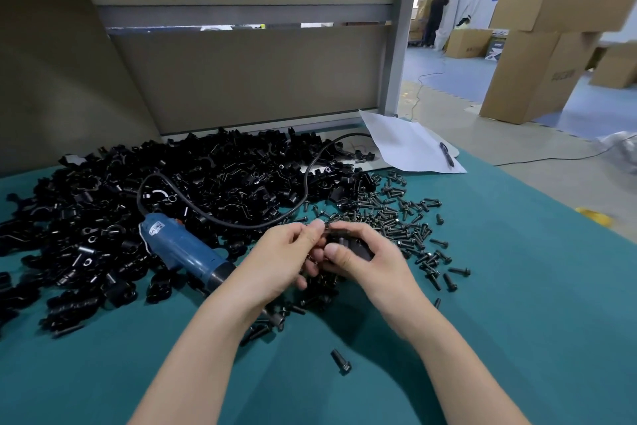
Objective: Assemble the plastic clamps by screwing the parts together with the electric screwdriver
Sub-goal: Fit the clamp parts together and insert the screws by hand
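broadly, the teal table (517,286) carries a heap of black clamp parts (206,176) at far left. the blue electric screwdriver (182,248) lies just left of the left hand (279,259), long axis running far-left to near-right, nose hidden under that wrist, so the left is nearer. the right hand (365,259) curls round a clamp piece (360,250). the left fingertips pinch what looks like a screw (327,225) at its top. bare mat lies toward the person.

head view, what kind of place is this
Probably a factory assembly bench: a heap of black clamp parts and loose screws on the teal table, a blue electric screwdriver, and stacked cardboard boxes behind.
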`<control>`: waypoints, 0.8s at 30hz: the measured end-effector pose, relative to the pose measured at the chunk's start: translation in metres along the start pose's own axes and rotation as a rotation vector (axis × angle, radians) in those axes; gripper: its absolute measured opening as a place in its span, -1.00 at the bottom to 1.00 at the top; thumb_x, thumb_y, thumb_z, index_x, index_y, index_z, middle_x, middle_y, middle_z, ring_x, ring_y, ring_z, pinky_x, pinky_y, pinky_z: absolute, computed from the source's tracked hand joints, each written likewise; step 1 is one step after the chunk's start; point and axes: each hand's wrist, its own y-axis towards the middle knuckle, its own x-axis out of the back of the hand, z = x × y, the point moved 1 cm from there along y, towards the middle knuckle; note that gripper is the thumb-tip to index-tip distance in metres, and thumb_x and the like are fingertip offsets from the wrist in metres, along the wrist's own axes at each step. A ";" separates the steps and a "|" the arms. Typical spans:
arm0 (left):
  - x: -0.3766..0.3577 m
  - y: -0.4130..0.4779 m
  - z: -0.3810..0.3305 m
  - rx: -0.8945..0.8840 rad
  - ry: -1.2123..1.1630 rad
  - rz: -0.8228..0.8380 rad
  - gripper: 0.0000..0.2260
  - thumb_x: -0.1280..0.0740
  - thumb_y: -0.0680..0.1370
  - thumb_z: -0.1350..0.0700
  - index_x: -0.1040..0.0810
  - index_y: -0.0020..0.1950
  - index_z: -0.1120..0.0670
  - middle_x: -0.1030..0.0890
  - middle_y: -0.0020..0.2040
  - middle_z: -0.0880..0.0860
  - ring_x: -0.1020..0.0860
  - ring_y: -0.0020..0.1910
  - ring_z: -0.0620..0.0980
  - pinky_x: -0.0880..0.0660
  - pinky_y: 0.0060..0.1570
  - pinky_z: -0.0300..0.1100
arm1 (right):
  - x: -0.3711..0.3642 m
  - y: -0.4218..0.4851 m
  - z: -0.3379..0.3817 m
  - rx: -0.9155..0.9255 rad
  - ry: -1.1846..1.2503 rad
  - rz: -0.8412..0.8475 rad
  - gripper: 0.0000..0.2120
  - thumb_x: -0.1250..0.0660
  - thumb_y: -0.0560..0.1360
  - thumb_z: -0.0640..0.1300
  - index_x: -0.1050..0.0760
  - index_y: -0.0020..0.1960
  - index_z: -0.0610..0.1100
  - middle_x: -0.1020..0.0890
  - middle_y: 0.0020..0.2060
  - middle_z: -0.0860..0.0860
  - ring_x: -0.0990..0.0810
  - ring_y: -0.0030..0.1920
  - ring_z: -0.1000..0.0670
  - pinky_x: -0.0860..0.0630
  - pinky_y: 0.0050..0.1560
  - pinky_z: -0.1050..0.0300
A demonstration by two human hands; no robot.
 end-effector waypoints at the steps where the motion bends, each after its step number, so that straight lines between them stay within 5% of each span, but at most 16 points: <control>1: -0.002 0.000 -0.002 -0.021 0.019 -0.034 -0.70 -0.24 0.67 -0.07 -0.60 -0.02 0.12 -0.62 -0.27 -0.06 -0.57 -0.35 -0.16 -0.49 -0.41 -0.27 | 0.006 0.002 0.002 -0.004 0.120 -0.059 -0.67 -0.51 0.42 -0.08 -0.64 0.18 -0.07 -0.75 0.04 -0.06 -0.72 0.14 -0.09 -0.65 0.15 0.03; 7: -0.014 0.024 -0.011 -0.213 0.717 -0.112 -0.83 -0.21 0.68 -0.04 -0.57 0.14 -0.07 -0.63 -0.01 -0.16 -0.57 -0.10 -0.23 -0.47 -0.16 -0.32 | 0.037 0.010 0.013 -0.059 0.868 -0.283 -0.40 -0.44 0.47 -0.15 -0.41 0.42 -0.41 -0.68 0.08 -0.19 -0.72 0.04 -0.12 -0.69 0.02 0.06; 11: -0.036 0.061 -0.019 -0.281 1.127 0.001 -0.73 -0.16 0.72 0.06 -0.48 0.39 0.01 -0.50 0.29 0.04 -0.47 0.28 0.05 -0.48 0.22 0.00 | 0.040 0.010 0.014 -0.100 0.965 -0.343 -0.48 -0.44 0.45 -0.12 -0.49 0.35 -0.32 -0.66 0.11 -0.17 -0.73 0.03 -0.11 -0.69 -0.02 0.08; 17: -0.060 0.082 -0.026 -0.280 1.557 0.115 -0.75 -0.25 0.67 0.21 -0.45 0.35 0.11 -0.45 0.27 0.12 -0.44 0.29 0.16 -0.42 0.04 0.02 | 0.043 0.009 0.010 -0.149 0.992 -0.356 -0.58 -0.47 0.42 -0.10 -0.60 0.21 -0.28 -0.71 0.12 -0.18 -0.74 0.10 -0.13 -0.70 -0.04 0.05; 24: -0.066 0.081 -0.032 -0.229 1.626 0.153 -0.67 -0.24 0.60 0.34 -0.38 0.36 0.20 -0.52 0.28 0.18 -0.53 0.25 0.22 -0.42 -0.01 0.01 | 0.040 0.006 0.011 -0.176 0.943 -0.317 -0.83 -0.47 0.42 -0.08 -0.77 -0.18 -0.16 -0.74 0.04 -0.16 -0.74 0.02 -0.08 -0.70 0.03 0.07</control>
